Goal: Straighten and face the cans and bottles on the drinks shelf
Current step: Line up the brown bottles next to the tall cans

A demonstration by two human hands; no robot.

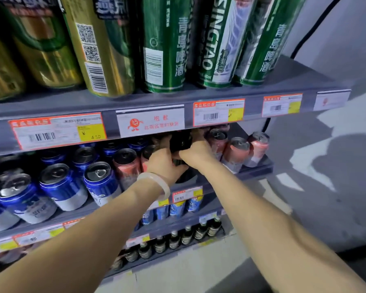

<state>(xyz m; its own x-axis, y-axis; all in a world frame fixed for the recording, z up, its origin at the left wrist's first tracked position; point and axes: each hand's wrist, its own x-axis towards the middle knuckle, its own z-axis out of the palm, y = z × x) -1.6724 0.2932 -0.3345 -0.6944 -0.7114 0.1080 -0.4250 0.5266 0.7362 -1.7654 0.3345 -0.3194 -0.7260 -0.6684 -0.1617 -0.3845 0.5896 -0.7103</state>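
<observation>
Both my hands reach into the second shelf (pixel 254 169) of a grey drinks rack. My left hand (pixel 165 166), with a pale bangle on the wrist, and my right hand (pixel 195 153) both grip a dark can (pixel 181 142) standing in the middle of that shelf. Pink cans (pixel 237 152) stand to the right of it and another pink can (pixel 127 166) to the left. Blue and white cans (pixel 61 185) fill the left part of the shelf. The dark can's lower half is hidden by my hands.
Tall green cans (pixel 165 45) and gold cans (pixel 101 49) stand on the top shelf (pixel 148 102) above, with price tags (pixel 57 131) on its front edge. Lower shelves hold blue cans (pixel 178 208) and dark bottles (pixel 187 235). A grey floor (pixel 325 166) lies to the right.
</observation>
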